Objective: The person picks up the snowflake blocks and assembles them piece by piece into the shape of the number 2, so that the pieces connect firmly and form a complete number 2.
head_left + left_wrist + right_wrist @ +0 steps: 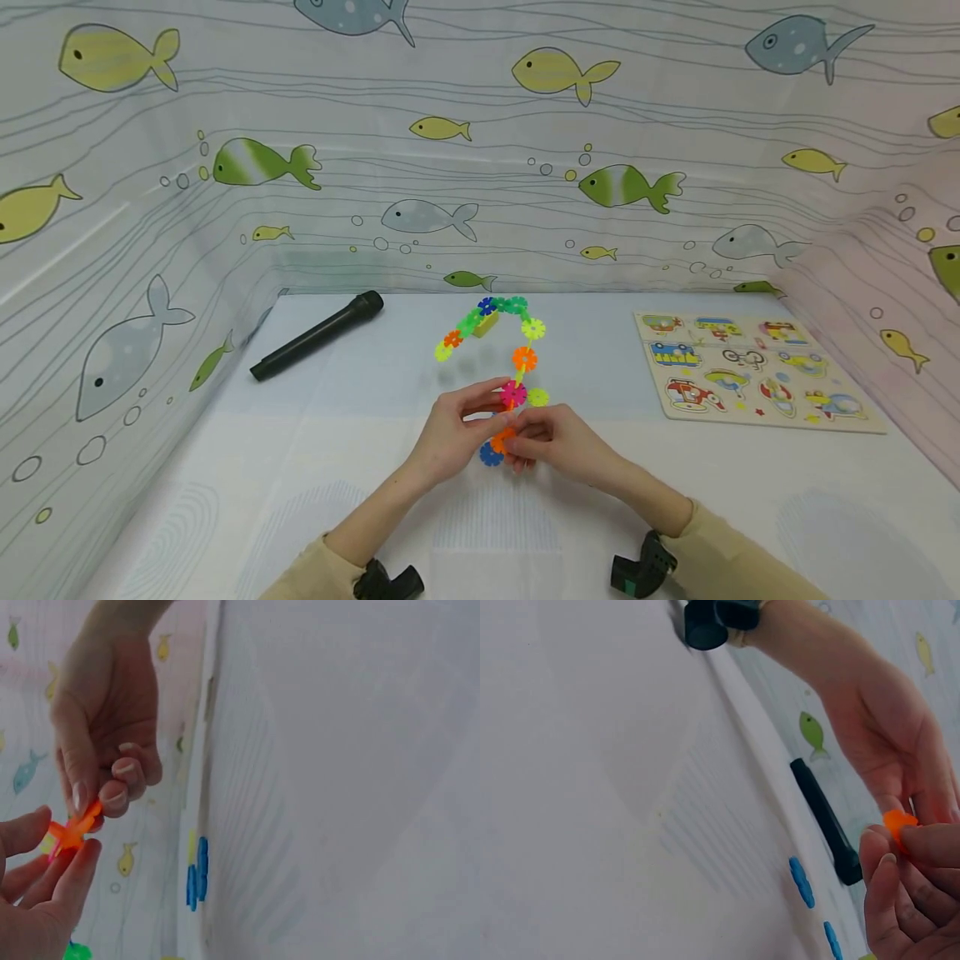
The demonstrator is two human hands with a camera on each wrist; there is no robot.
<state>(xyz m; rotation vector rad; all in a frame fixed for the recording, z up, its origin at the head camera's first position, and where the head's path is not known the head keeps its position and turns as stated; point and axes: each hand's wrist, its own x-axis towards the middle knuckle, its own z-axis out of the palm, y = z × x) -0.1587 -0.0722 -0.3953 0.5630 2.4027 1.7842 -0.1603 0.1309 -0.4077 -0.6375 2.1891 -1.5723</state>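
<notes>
A chain of flower-shaped plastic interlocking discs point(524, 358) in orange, green, blue, yellow and pink curves up from the hands and hooks over to the left. My left hand point(450, 425) pinches its near end, close below a pink disc point(513, 392). Opposite it, my right hand point(570, 446) pinches an orange disc point(501, 442) between thumb and fingers. In the left wrist view, orange discs point(73, 832) meet at an angle between both hands' fingertips. The right wrist view has the orange disc point(898, 822) partly hidden by fingers. Blue discs point(801, 882) lie on the table nearby.
A yellow-green disc point(537, 397) shows just beyond my right hand. Behind the chain sits a small yellow block point(486, 324). A black microphone point(318, 336) lies at the back left, a wooden picture puzzle board point(757, 371) at the right. Fish-patterned cloth walls point(480, 167) surround the table.
</notes>
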